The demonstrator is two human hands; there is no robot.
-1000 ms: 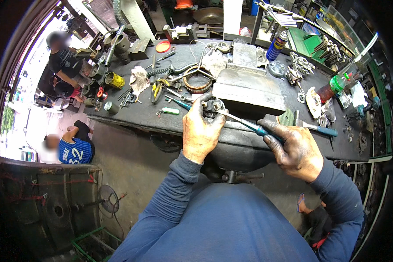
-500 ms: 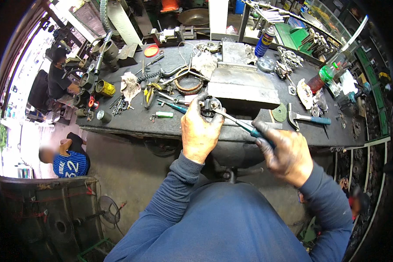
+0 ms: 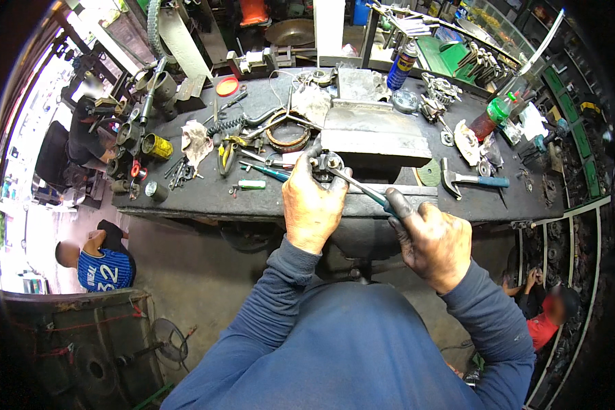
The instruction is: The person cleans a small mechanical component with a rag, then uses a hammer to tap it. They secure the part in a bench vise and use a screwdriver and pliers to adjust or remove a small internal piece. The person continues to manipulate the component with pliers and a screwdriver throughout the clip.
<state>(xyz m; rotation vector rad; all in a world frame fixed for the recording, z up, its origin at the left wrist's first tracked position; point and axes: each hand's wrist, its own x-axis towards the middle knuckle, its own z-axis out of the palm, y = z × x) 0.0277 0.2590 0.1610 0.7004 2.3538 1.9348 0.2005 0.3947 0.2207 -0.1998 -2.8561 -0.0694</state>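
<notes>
My left hand [image 3: 311, 208] grips a small dark metal part [image 3: 328, 166] near the bench's front edge. My right hand [image 3: 430, 242] is wrapped round the teal handle of a screwdriver [image 3: 364, 189], whose shaft reaches leftward to the part; its tip's exact contact is too small to tell. Just beyond them is a large grey metal block [image 3: 374, 137], likely the vise, with a green disc [image 3: 427, 172] and a hammer [image 3: 478, 180] to its right. Pliers [image 3: 226, 154], a green-handled small tool [image 3: 251, 184] and a brass-coloured ring [image 3: 287, 133] lie to the left.
The cluttered dark bench [image 3: 198, 198] holds a spray can [image 3: 400, 68], bottle [image 3: 493, 115] and yellow can [image 3: 157, 146]. Co-workers are at left [image 3: 89, 137], lower left [image 3: 102, 263] and right [image 3: 541, 318]. A dark panel [image 3: 55, 314] stands at lower left.
The bench appears shifted leftward in view. My right hand and the screwdriver handle have moved left, closer to my left hand. The co-worker in red has come more into view at right.
</notes>
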